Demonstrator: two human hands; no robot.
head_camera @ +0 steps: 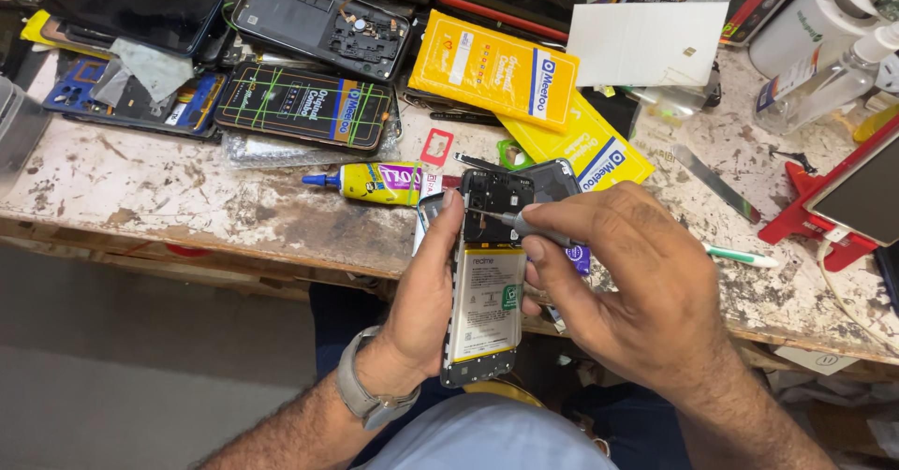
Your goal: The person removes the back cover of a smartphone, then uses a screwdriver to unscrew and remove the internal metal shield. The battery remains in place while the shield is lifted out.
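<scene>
— What do we have in our hands?

— Our left hand (426, 287) is wrapped around an opened phone (489, 278), back cover off, so we see the pale battery (487, 303) and the dark board above it. The thumb lies along the phone's left edge and the fingers curl behind. The phone is held upright over the near edge of the workbench (187, 194), above our lap.

— And the right?

— Our right hand (632, 292) is closed on a thin grey screwdriver (529, 227), pinched between thumb and fingers, its tip touching the dark upper part of the phone, just above the battery.

— What lies around us?

— Just behind the phone, a yellow glue tube (375, 182) with a blue nozzle lies on its side. Further back are two yellow flat packets (492, 69), a dark packet (304, 105) bound with green bands, and an empty phone back frame (323, 22). To the right we see a white card (646, 44), a metal blade (716, 184), a green-and-white pen (740, 257) near our right hand, and a red stand (819, 217) holding another device — well apart from our hands. A grey watch strap (361, 395) sits on our left wrist.
</scene>
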